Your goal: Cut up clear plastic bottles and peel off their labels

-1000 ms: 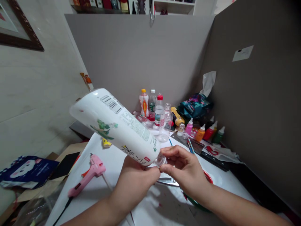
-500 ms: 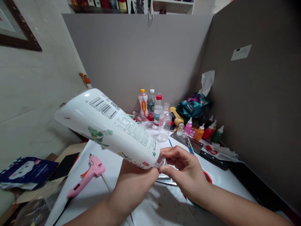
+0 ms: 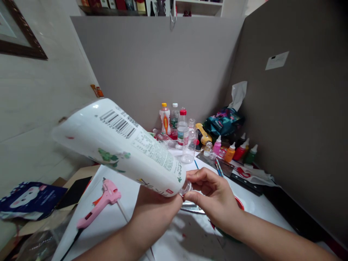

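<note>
A large plastic bottle with a white printed label [image 3: 127,148] is held tilted above the table, its wide end up to the left and its clear neck [image 3: 186,187] toward the lower right. The wide end looks cut at a slant. My left hand [image 3: 160,206] grips the bottle from beneath near the neck, its fingers mostly hidden behind it. My right hand [image 3: 210,190] is closed at the mouth of the bottle, thumb and fingertips pinching the neck's rim. Whether a small piece sits between those fingertips I cannot tell.
A pink hot glue gun [image 3: 104,201] lies at left on the white table. Behind stand several drink bottles [image 3: 182,127]. To the right are paint bottles [image 3: 230,152], a knife [image 3: 246,184], red-handled scissors [image 3: 243,172], brushes [image 3: 219,168] and a tissue pack [image 3: 225,121].
The bottle's wide end has shifted slightly left and toward me. Both hands stay at the neck with nearly the same grip.
</note>
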Demonstrator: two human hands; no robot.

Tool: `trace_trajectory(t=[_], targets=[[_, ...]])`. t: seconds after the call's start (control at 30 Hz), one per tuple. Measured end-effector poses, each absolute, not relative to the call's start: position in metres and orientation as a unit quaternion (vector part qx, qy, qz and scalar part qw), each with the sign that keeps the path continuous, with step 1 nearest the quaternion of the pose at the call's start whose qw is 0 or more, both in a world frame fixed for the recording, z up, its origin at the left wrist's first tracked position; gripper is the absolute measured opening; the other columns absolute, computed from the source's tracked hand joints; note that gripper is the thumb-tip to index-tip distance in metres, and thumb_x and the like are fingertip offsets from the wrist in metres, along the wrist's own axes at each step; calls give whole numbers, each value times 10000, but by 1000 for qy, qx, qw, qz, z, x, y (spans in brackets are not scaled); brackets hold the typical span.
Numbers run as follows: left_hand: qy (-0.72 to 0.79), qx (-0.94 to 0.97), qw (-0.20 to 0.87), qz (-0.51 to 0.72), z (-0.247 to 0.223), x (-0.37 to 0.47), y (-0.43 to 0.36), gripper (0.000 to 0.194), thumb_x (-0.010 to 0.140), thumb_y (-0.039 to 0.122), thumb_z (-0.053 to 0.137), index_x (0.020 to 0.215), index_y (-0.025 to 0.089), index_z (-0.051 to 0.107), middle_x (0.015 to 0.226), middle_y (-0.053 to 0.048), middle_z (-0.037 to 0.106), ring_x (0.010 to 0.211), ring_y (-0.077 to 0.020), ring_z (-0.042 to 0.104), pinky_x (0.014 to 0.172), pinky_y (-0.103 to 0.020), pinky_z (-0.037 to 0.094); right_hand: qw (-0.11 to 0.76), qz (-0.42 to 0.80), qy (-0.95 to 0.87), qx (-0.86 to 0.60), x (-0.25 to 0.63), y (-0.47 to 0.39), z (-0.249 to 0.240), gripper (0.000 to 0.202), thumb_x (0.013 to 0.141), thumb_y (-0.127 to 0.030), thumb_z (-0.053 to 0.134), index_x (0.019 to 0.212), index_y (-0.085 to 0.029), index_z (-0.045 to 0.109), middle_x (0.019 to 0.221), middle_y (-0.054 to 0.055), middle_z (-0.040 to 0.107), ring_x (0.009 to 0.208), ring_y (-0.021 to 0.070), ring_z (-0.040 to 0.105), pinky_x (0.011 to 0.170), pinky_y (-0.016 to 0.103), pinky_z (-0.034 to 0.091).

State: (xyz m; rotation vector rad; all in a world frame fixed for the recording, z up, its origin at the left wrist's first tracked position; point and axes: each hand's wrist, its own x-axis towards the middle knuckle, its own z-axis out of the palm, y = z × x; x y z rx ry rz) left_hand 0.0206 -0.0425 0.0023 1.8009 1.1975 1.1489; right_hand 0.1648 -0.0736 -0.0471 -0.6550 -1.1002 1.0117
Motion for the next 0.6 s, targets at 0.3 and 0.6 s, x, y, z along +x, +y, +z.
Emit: trace_trajectory(t=[0.3, 0.6], targets=[[452, 661, 428, 419, 3, 19, -45, 286, 573, 58, 637, 794, 239, 649, 865, -4, 781, 916, -270, 725, 858, -365, 587, 675, 477, -466, -314, 165, -73, -44, 275, 643, -181, 900, 830, -216, 701, 976, 45, 768, 908, 193, 724, 842, 330, 593], [346, 606, 614, 369, 10, 13, -29, 520, 661, 206, 814, 1146, 133, 641, 1137, -142, 757, 1081, -301, 706, 875, -329, 584, 601, 647, -376, -281, 178, -66, -34, 375, 637, -349, 924, 868, -168, 692, 794, 12, 739, 705, 125, 693, 762, 288, 589]])
